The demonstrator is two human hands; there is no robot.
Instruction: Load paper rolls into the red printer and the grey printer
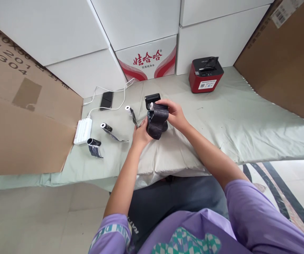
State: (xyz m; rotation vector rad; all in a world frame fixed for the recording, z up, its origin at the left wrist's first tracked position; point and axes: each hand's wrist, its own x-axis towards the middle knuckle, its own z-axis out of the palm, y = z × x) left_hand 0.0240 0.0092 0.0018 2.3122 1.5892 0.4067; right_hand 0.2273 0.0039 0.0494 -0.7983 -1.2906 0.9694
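Observation:
A roll of dark, black-faced paper [158,118] with a white core end is held over the cloth, a loose flap of it hanging down. My right hand [176,114] closes on its upper right side. My left hand [142,134] grips from the lower left, at a dark device partly hidden under the paper. An open black lid or part [152,99] stands just behind the roll. To the left lie a small white-ended roll [128,109] with a dark strip, another roll [106,127] with its strip trailing right, and a wider dark roll [94,142].
A red and black printer-like box [206,79] stands at the back right. A white charger block [83,131] with a white cable and a black phone-like object [106,101] are at the left. Cardboard boxes [30,106] flank both sides; white boxes [143,21] line the back.

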